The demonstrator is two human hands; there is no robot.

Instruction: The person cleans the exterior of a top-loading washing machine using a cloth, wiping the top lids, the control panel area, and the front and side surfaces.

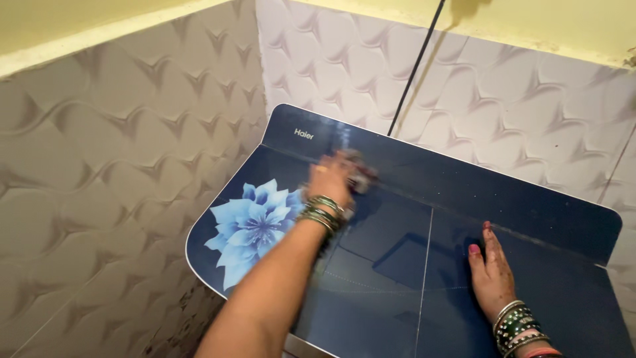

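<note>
A dark blue glossy appliance lid (397,278) with a pale blue flower print (255,225) fills the middle of the view. My left hand (329,182) reaches across it toward the raised back panel (424,156), fingers closed on a small grey and reddish thing (362,178), blurred by motion; its kind cannot be told. My right hand (490,272) lies flat, fingers together, on the right half of the lid and holds nothing. Both wrists wear stacked green and silver bangles.
The appliance stands in a corner of pale embossed wall tiles (112,166). A black cable (414,73) runs down the wall behind the back panel. Yellow painted wall (550,23) shows above the tiles.
</note>
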